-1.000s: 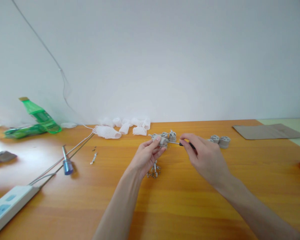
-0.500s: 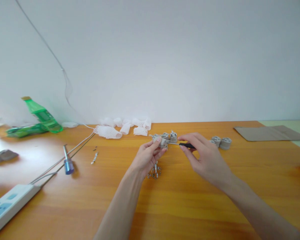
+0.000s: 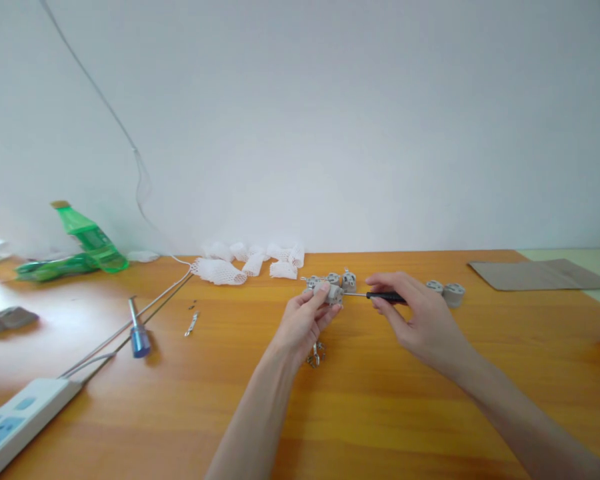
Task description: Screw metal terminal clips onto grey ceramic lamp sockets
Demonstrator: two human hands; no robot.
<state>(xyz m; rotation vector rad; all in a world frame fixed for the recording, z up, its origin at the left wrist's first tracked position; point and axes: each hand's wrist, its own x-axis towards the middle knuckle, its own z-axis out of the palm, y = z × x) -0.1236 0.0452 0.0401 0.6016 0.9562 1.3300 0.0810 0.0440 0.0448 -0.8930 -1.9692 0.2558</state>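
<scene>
My left hand (image 3: 304, 323) holds a small grey ceramic lamp socket (image 3: 329, 292) by its sides, with its fingers curled around it. My right hand (image 3: 420, 313) pinches a small black-handled screwdriver (image 3: 386, 297), and the thin metal shaft reaches left to the socket. Further grey ceramic socket pieces (image 3: 343, 280) stand just behind the held one. A small heap of metal fittings (image 3: 316, 355) lies on the table below my left hand, partly hidden by it. Two more round ceramic sockets (image 3: 445, 291) stand beyond my right hand.
The orange wooden table (image 3: 380, 427) meets a white wall. Along the back lie white foam net sleeves (image 3: 245, 265), a green bottle (image 3: 90, 233) and a brown card sheet (image 3: 540, 275). At left are a blue-handled screwdriver (image 3: 139, 337), cables and a white power strip (image 3: 25, 417).
The whole view has drifted slightly down and to the left side of the table. Both hands have shifted right with the socket and screwdriver, and the screwdriver now lies more level.
</scene>
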